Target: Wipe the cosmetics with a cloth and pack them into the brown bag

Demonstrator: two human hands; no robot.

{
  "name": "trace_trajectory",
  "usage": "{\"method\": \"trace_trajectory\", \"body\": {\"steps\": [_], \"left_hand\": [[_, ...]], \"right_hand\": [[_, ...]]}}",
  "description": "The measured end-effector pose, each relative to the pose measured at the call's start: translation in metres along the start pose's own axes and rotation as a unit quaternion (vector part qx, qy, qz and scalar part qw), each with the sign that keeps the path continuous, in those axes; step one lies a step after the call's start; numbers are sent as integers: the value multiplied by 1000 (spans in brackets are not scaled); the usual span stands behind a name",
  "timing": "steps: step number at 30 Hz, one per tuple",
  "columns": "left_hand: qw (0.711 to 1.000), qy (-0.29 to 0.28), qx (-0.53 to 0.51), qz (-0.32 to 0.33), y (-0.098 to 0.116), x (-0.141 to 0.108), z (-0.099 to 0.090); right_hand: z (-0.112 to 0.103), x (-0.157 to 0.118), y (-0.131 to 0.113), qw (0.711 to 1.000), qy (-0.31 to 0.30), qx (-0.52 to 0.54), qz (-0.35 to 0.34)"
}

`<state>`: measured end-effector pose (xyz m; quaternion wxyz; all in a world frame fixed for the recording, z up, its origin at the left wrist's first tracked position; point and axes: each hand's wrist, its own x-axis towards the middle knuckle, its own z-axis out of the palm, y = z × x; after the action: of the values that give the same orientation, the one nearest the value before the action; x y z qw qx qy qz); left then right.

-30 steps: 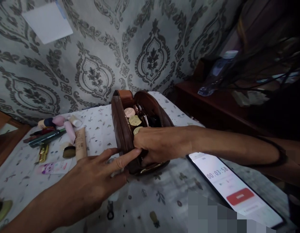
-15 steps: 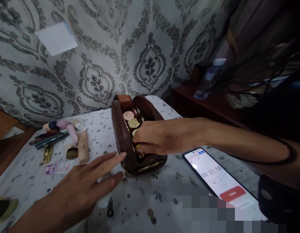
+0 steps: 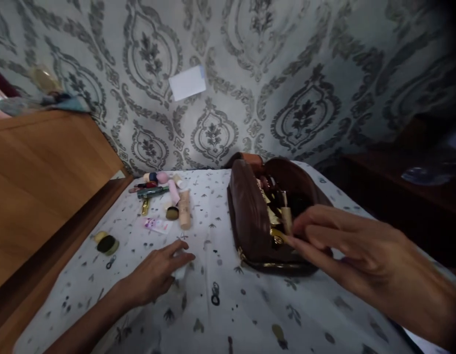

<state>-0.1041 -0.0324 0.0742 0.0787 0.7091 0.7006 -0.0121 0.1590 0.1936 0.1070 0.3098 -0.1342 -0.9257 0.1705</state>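
A brown leather cosmetic bag (image 3: 250, 216) stands unzipped on the printed cloth, with several cosmetics inside. My right hand (image 3: 349, 250) is at the bag's opening, somewhat blurred. Its thumb and fingers are apart, and their tips are close beside a slim beige tube (image 3: 287, 220) in the bag; whether they touch is unclear. A yellow round item (image 3: 277, 235) lies just below the tube. Left of the bag, my left hand (image 3: 157, 270) hovers low over the cloth, fingers apart, holding nothing. Nearest to it are a pink-and-white tube (image 3: 157, 225) and a beige foundation tube (image 3: 184, 211).
Several cosmetics, including a green tube (image 3: 150, 192), a pink tube (image 3: 173, 191) and a dark-topped round container (image 3: 172, 212), lie at the back left. Another dark round item (image 3: 107, 244) sits farther left. A wooden panel (image 3: 40, 182) borders the left; patterned wall (image 3: 213, 132) stands behind.
The view has swung left, so the phone has left the picture. My right hand has drawn back from deep inside the bag to its opening. My left hand is now farther from the bag.
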Motion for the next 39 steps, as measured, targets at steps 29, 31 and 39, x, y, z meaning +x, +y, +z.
{"method": "trace_trajectory", "body": {"steps": [29, 31, 39], "left_hand": [[969, 228, -83, -39, -95, -10, 56], [963, 252, -76, -62, -102, -26, 55], [916, 274, 80, -281, -146, -101, 51]], "right_hand": [[149, -13, -86, 954, -260, 149, -20], [154, -11, -93, 950, -269, 155, -9], [179, -2, -110, 941, -246, 226, 48]]}}
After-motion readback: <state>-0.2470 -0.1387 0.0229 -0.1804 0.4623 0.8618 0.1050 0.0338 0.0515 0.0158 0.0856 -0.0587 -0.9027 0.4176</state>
